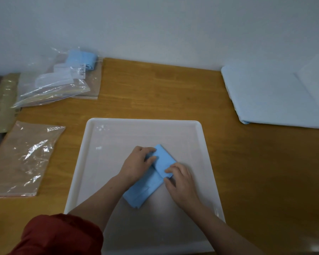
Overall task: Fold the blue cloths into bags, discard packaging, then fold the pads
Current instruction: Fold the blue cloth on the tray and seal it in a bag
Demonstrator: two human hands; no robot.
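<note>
We have blue cloth (144, 194) half folded, diagonal in white tray (144, 120). Left hand (136, 162) curls fingers over flap; right hand (180, 179) pinches flap edge. We should square edges, press crease flat, keep width narrower than empty bag (24, 159) on tabletop (155, 92).

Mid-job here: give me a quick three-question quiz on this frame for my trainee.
1. True or false: the blue cloth lies inside the white tray.
2. The left hand and right hand: A) both grip the cloth, B) both rest idle, C) one holds a bag.
3. Fill in: the pale pad stack lies on the table's far ____ side.

Key: 1 true; 2 A; 3 right.
</note>
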